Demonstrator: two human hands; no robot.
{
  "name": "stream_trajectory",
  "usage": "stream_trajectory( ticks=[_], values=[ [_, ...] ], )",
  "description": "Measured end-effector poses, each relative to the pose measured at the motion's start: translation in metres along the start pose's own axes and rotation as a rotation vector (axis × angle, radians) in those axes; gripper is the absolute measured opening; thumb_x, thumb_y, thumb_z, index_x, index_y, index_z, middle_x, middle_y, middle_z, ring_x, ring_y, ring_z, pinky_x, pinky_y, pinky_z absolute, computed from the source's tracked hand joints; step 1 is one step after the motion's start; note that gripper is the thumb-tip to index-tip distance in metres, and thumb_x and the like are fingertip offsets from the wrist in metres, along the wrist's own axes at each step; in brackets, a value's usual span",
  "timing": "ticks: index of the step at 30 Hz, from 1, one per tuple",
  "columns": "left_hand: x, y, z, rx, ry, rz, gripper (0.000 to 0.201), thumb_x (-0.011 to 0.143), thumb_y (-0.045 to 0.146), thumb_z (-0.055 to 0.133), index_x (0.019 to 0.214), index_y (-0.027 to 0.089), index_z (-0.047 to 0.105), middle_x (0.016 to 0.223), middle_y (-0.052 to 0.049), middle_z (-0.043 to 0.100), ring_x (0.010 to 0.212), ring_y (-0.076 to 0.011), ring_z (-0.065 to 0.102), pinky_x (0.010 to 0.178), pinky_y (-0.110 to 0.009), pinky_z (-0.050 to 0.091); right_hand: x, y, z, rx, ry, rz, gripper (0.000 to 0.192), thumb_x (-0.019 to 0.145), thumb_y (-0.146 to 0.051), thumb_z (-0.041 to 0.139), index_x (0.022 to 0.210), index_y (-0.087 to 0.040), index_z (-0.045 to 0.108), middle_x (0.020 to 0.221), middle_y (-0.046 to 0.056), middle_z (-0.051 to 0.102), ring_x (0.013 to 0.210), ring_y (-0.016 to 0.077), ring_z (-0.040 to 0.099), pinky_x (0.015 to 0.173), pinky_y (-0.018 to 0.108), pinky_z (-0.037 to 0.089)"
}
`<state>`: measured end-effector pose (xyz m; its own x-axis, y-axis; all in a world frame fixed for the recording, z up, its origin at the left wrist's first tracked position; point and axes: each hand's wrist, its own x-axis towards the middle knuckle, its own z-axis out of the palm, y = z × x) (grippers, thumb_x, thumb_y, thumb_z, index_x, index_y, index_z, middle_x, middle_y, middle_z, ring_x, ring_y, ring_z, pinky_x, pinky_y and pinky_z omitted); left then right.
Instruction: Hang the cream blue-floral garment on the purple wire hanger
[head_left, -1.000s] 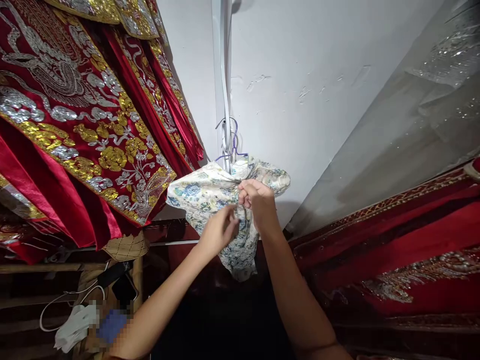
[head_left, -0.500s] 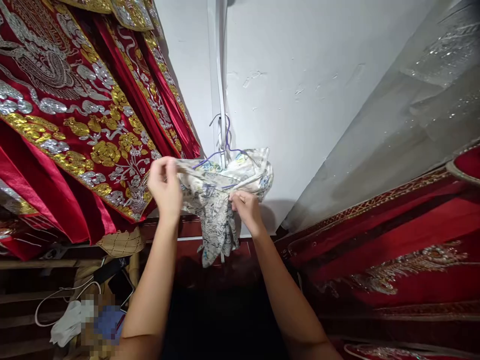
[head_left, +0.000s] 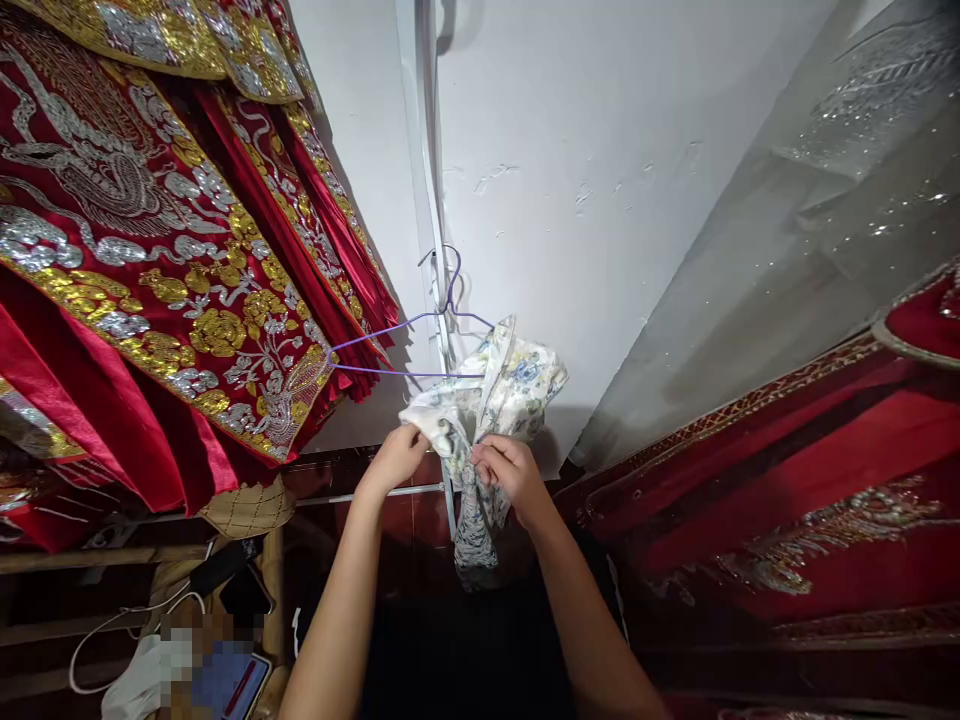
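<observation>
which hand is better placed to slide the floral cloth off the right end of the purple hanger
Right, probably. The right hand grips the floral cloth directly below the hanger end that it hangs from. The left hand pinches only a loose corner, further from that end, under the hanger's bare left side.

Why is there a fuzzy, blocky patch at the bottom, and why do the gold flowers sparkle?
Head view: the blocky patch at bottom left is pixelated blur hiding what lies there; the gold and silver embroidery on the red satin robe glints under bright light; the thin purple wire hanger casts a faint shadow on the white wall; straight edges bend from lens distortion.
</observation>
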<state>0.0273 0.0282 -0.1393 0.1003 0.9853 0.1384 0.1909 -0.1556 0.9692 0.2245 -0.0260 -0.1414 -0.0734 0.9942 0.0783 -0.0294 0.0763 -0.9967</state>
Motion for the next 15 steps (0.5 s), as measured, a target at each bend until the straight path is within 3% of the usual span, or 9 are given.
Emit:
stream_trajectory(
  ticks=[2,4,6,8,10,12,14,15],
  values=[
    [0.0,0.027,0.004,0.171,-0.114,0.134,0.022,0.089,0.038,0.061,0.08,0.017,0.063,0.078,-0.001,0.064,0.078,-0.0173,0.057,0.078,-0.028,0.045,-0.002,0.0,-0.009,-0.113,0.054,-0.046,0.038,0.087,-0.049,0.061,0.062,-0.021,0.058,0.051,-0.001,0.051,0.051,0.0153,0.046,0.053,0.03,0.037],
    [-0.006,0.053,0.012,0.167,-0.075,0.258,0.026,0.098,0.041,0.048,0.09,0.018,0.06,0.085,-0.002,0.062,0.081,-0.0161,0.056,0.079,-0.027,0.045,-0.003,-0.001,-0.013,-0.206,0.169,-0.136,0.033,0.089,-0.048,0.059,0.07,-0.021,0.059,0.066,0.002,0.06,0.065,0.0191,0.054,0.063,0.033,0.044],
    [-0.016,0.075,0.025,0.083,-0.055,0.325,0.027,0.1,0.042,0.045,0.096,0.019,0.058,0.09,-0.003,0.062,0.084,-0.0164,0.057,0.08,-0.027,0.046,-0.002,-0.002,-0.012,-0.242,0.189,-0.22,0.025,0.087,-0.046,0.062,0.092,-0.022,0.062,0.091,0.006,0.067,0.087,0.024,0.061,0.078,0.037,0.049],
    [-0.026,0.09,0.037,0.037,-0.135,0.357,0.026,0.1,0.042,0.046,0.098,0.02,0.059,0.094,-0.005,0.063,0.088,-0.0177,0.059,0.083,-0.029,0.047,0.001,-0.006,-0.008,-0.243,0.11,-0.248,0.041,0.079,-0.041,0.07,0.113,-0.022,0.058,0.106,0.008,0.067,0.101,0.0272,0.061,0.087,0.039,0.049],
    [-0.032,0.098,0.044,0.033,-0.202,0.378,0.025,0.101,0.041,0.046,0.098,0.02,0.06,0.098,-0.007,0.064,0.093,-0.0192,0.06,0.088,-0.03,0.048,0.005,-0.013,-0.004,-0.236,0.03,-0.243,0.048,0.075,-0.035,0.074,0.118,-0.022,0.057,0.104,0.008,0.067,0.1,0.0279,0.061,0.087,0.04,0.05],
    [-0.032,0.098,0.043,0.045,-0.178,0.396,0.024,0.1,0.04,0.047,0.102,0.02,0.061,0.105,-0.008,0.064,0.103,-0.0207,0.06,0.097,-0.033,0.045,0.007,-0.023,-0.002,-0.23,-0.081,-0.232,0.031,0.079,-0.031,0.07,0.107,-0.021,0.062,0.093,0.006,0.067,0.092,0.0263,0.062,0.082,0.038,0.051],
    [-0.029,0.088,0.036,0.061,-0.135,0.386,0.028,0.099,0.041,0.049,0.119,0.022,0.057,0.121,-0.01,0.061,0.116,-0.0221,0.056,0.106,-0.035,0.041,0.009,-0.037,-0.005,-0.242,-0.248,-0.216,0.011,0.085,-0.03,0.063,0.091,-0.02,0.065,0.08,0.003,0.064,0.077,0.0222,0.06,0.072,0.035,0.051],
    [-0.028,0.081,0.03,0.071,-0.16,0.359,0.034,0.1,0.042,0.048,0.127,0.024,0.054,0.127,-0.01,0.059,0.121,-0.0224,0.054,0.108,-0.035,0.039,0.01,-0.045,-0.008,-0.266,-0.322,-0.213,0.01,0.086,-0.03,0.061,0.085,-0.02,0.065,0.074,0.002,0.062,0.07,0.0199,0.057,0.066,0.033,0.049]
  ],
)
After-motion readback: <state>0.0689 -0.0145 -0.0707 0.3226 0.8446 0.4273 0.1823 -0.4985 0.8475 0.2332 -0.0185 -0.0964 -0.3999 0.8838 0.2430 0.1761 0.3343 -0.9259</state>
